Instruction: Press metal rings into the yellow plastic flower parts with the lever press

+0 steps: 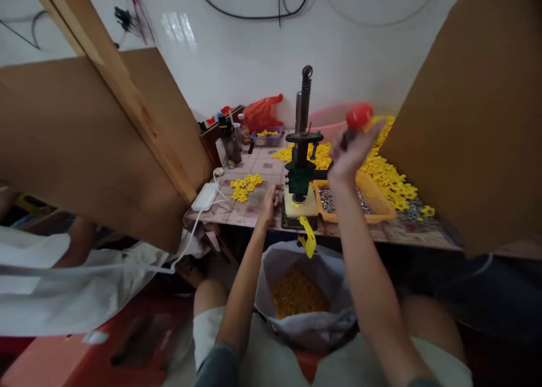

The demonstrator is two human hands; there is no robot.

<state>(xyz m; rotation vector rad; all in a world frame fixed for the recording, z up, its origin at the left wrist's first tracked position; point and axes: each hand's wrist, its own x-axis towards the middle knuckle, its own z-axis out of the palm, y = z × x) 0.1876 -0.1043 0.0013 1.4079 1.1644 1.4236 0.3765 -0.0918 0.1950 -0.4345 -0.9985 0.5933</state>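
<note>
A dark green hand press (pixel 300 172) stands at the table's front edge, its spring-topped column upright. My right hand (pixel 349 155) is raised to the right of the press, closed around its lever just below the red ball knob (pixel 359 116); motion blurs it slightly. Beside the press base, on the left, rests my left hand (pixel 269 205), its fingers partly stretched toward the base and nothing seen in them. A small yellow piece (pixel 297 204) lies under the press head on the pale block (pixel 301 209). A yellow strip (pixel 309 237) hangs from the front of the base.
Right of the press, an orange basket (pixel 383 209) holds small metal parts. Yellow flower-shaped pieces (pixel 385 172) pile behind it, and a smaller group (pixel 245 187) lies left. An open white sack (pixel 271 263) with yellow pieces sits between my knees. Cardboard panels (pixel 478 110) flank the table.
</note>
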